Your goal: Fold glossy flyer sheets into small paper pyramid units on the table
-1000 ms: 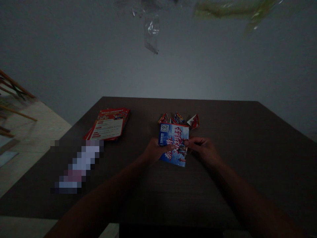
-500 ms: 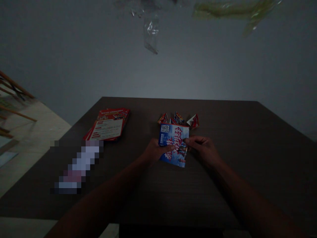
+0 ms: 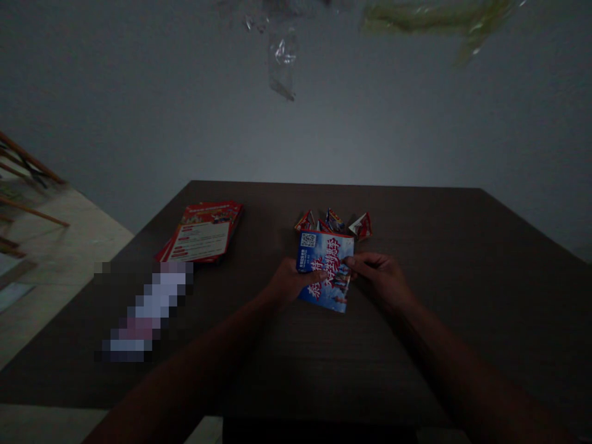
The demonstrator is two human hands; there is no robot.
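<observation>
A blue printed flyer [image 3: 324, 295] with red and white lettering and a QR code is held over the middle of the table. My left hand [image 3: 285, 280] grips its left side, thumb lying across the front and the other fingers hidden behind. At the right edge, my right hand [image 3: 380, 274] pinches the paper between thumb and fingertips. Just beyond the flyer's top edge lie several small folded paper pieces, among them a red and white one [image 3: 361, 226], a blue one [image 3: 333, 219] and a red one [image 3: 305, 221].
A stack of red flyers [image 3: 203, 231] lies at the table's left. Nearer me is a pixelated, unreadable item [image 3: 148, 311]. The dark wooden table [image 3: 439, 228] stands against a grey wall, with clear plastic [image 3: 283, 58] and yellow plastic [image 3: 416, 18] above. Wooden chair legs [image 3: 32, 209] show at far left.
Almost nothing differs. The flyer's right edge and my right hand have shifted very slightly to the right; both hands keep the same hold.
</observation>
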